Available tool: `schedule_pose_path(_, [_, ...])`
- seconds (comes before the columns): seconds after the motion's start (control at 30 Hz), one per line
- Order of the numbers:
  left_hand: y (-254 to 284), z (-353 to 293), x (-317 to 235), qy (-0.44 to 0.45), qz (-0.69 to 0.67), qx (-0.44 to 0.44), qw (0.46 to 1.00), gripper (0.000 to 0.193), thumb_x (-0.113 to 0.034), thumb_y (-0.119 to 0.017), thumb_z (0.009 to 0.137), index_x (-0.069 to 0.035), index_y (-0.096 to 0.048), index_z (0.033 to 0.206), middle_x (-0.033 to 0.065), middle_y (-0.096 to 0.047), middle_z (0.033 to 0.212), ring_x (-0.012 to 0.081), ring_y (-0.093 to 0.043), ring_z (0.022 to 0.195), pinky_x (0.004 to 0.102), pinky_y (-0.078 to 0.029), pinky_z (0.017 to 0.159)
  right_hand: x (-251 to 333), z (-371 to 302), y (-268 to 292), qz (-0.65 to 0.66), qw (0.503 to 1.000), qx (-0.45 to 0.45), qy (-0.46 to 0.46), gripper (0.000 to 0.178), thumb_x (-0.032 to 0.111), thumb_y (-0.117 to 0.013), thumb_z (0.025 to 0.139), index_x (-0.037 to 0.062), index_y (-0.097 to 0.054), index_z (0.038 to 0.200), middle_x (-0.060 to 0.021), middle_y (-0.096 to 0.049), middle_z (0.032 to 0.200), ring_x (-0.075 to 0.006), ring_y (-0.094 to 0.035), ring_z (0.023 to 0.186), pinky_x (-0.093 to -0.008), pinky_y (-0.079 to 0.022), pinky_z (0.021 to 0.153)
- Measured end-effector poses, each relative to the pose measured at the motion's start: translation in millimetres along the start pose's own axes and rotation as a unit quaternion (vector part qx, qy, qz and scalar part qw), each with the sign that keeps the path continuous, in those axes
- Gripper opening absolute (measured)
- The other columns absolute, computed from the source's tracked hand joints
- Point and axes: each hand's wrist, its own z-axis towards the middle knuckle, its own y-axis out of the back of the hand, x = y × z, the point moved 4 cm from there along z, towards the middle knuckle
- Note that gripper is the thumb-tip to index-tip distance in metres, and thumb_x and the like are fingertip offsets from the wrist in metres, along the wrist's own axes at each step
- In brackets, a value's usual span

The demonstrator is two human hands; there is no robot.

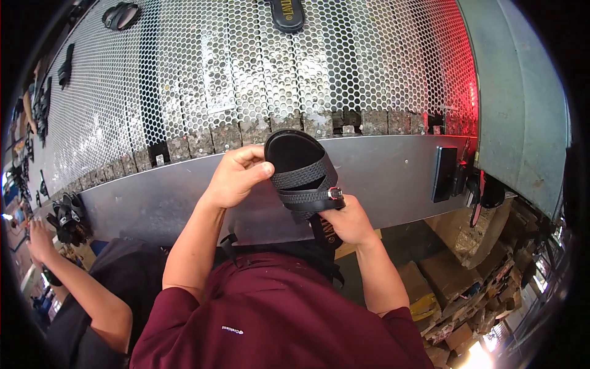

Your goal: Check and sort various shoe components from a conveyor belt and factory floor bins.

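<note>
A black sandal point(298, 169) with textured crossing straps and a small shiny buckle is held up over the metal ledge, its rounded toe pointing away from me. My left hand point(236, 175) grips the left rim near the toe, thumb on the upper side. Around the right side behind the buckle, my right hand point(350, 221) is closed on the same sandal. The lower part of the sandal, with gold print on the insole, hangs toward my dark red shirt. Most of my right fingers are hidden beneath it.
A wide white mesh conveyor point(258, 67) runs beyond the grey metal ledge point(381, 178), carrying another sandal point(287, 15). A phone-like dark slab point(445, 174) lies on the ledge's right, beside a green housing point(516, 104). Cardboard point(452, 277) is piled lower right. A co-worker's arm point(92, 289) reaches in at left.
</note>
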Motion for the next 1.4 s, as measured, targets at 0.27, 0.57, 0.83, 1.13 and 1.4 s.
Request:
schedule_pose_path(0.27, [-13.6, -2.4, -12.7, 0.035, 0.209, -0.047, 0.976, 0.015, -0.011, -0.064, 0.09, 0.002, -0.068, 0.087, -0.0012, -0.063, 0.078, 0.0042, -0.053, 0.073, 0.0228, -0.046, 0.065, 1.8, 0.5, 7.8, -0.014, 1.0, 0.013, -0.014, 0.016, 0.006, -0.06, 0.09, -0.0002, -0.068, 0.103, 0.0, -0.066, 0.091, -0.0075, -0.058, 0.082, -0.0271, -0.049, 0.073])
schedule_pose_path(0.57, [-23.8, -8.8, -13.0, -0.006, 0.073, -0.067, 0.995, 0.025, -0.009, -0.067, 0.086, 0.001, -0.064, 0.109, 0.0031, -0.066, 0.089, 0.0084, -0.06, 0.086, 0.0258, -0.05, 0.075, 7.1, -3.7, 12.2, -0.027, 0.998, 0.032, -0.049, 0.016, 0.009, -0.061, 0.09, 0.0006, -0.068, 0.102, 0.0019, -0.066, 0.086, -0.0064, -0.057, 0.078, -0.0266, -0.048, 0.069])
schedule_pose_path(0.83, [-54.8, 6.0, -51.2, -0.01, 0.526, 0.08, 0.847, 0.031, -0.012, -0.069, 0.076, -0.004, -0.069, 0.106, 0.0146, -0.07, 0.1, 0.0239, -0.068, 0.091, 0.0323, -0.052, 0.081, 24.5, -8.9, 9.9, -0.284, 0.958, 0.036, -0.006, 0.018, 0.013, -0.067, 0.078, -0.0011, -0.065, 0.088, -0.0183, -0.065, 0.074, -0.0266, -0.061, 0.064, -0.0358, -0.048, 0.063])
schedule_pose_path(1.13, [-51.4, 8.5, -40.9, 0.063, 0.469, 0.075, 0.878, 0.025, -0.013, -0.069, 0.077, -0.002, -0.071, 0.1, 0.0131, -0.071, 0.096, 0.0206, -0.069, 0.087, 0.0301, -0.053, 0.078, 26.2, -12.7, 16.7, -0.329, 0.943, 0.043, 0.004, 0.012, 0.008, -0.068, 0.075, -0.0019, -0.062, 0.08, -0.0096, -0.061, 0.065, -0.0066, -0.05, 0.063, -0.03, -0.046, 0.059])
schedule_pose_path(1.4, [-51.6, 8.4, -27.4, 0.056, 0.406, 0.007, 0.912, 0.022, -0.013, -0.07, 0.079, 0.0, -0.07, 0.097, 0.0078, -0.07, 0.083, 0.0115, -0.064, 0.076, 0.0255, -0.05, 0.07, 34.1, -12.9, 30.2, -0.341, 0.939, 0.038, -0.021, 0.014, 0.01, -0.068, 0.075, -0.0024, -0.062, 0.08, -0.0109, -0.062, 0.065, -0.009, -0.051, 0.062, -0.0307, -0.046, 0.059])
